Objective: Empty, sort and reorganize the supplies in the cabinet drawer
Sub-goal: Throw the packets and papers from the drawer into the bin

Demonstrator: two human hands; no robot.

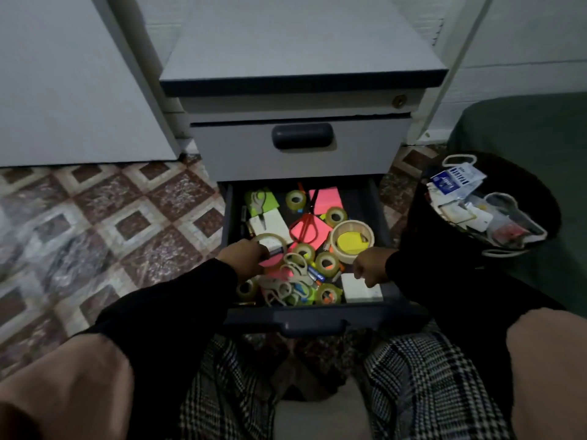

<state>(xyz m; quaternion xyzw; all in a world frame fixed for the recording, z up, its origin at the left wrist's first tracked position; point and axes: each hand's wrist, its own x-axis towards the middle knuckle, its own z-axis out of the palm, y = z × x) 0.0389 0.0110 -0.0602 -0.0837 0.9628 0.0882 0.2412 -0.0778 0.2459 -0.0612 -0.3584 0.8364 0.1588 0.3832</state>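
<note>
The lowest drawer (pixel 313 319) of a grey cabinet (pixel 298 160) is pulled out and full of supplies. Inside lie several small clear tape rolls, pink sticky notes (pixel 328 198), green notes (pixel 270 201), red scissors (pixel 306 230), white scissors (pixel 295 271), batteries and a white pad (pixel 360 292). My left hand (pixel 244 255) reaches in from the left, its fingers curled over the rim of a clear tape roll (pixel 270 239). My right hand (pixel 370 266) is a closed fist above the white pad, just below a wide masking tape roll (pixel 337 234).
A black bag (pixel 540 198) with packets and small items stands on the floor to the right of the drawer. Behind it is a dark green seat (pixel 524 128). Patterned floor tiles (pixel 127 223) spread to the left. My knees and checked skirt fill the foreground.
</note>
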